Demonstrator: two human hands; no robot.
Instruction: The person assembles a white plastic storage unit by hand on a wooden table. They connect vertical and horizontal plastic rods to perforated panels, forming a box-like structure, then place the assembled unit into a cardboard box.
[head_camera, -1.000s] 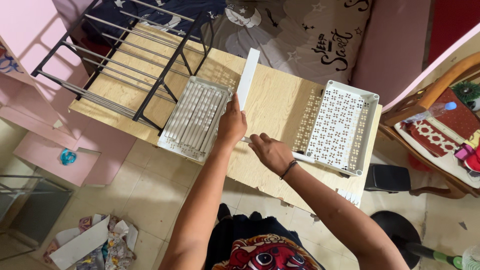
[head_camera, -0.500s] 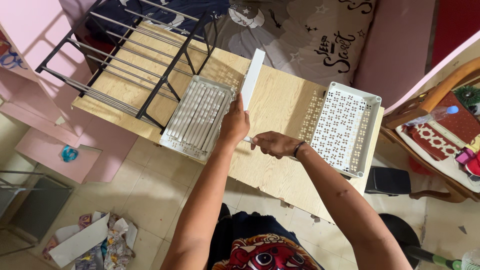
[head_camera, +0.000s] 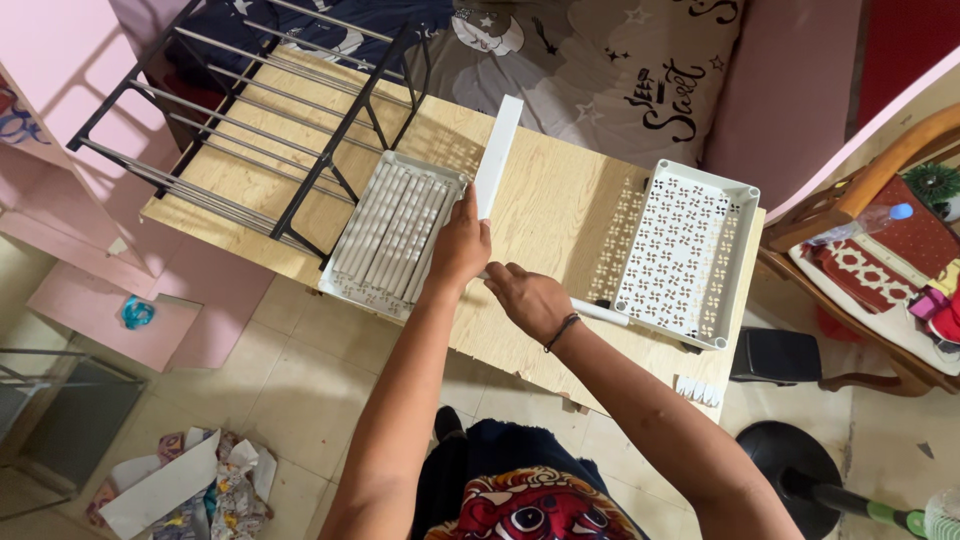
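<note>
My left hand (head_camera: 459, 247) grips the near end of a long flat white plastic strip (head_camera: 497, 153) that slants up across the wooden table (head_camera: 545, 205). My right hand (head_camera: 527, 299) lies just beside it, closed around a thin white rod (head_camera: 598, 313) that pokes out to the right along the table. A white tray full of several white tubes (head_camera: 389, 234) sits immediately left of my left hand. A white perforated plastic tray (head_camera: 686, 254) lies to the right of my right hand, near the rod's end.
A black metal rack (head_camera: 262, 121) lies on the table's left end. A patterned bedspread (head_camera: 600, 60) is behind the table. A wooden chair (head_camera: 870, 270) holding a bottle stands at right. Crumpled paper (head_camera: 180, 487) litters the floor at lower left; a black stool (head_camera: 788, 468) at lower right.
My right hand slid left along the rod towards my left hand, then rolled back palm down. The left hand and strip barely moved.
</note>
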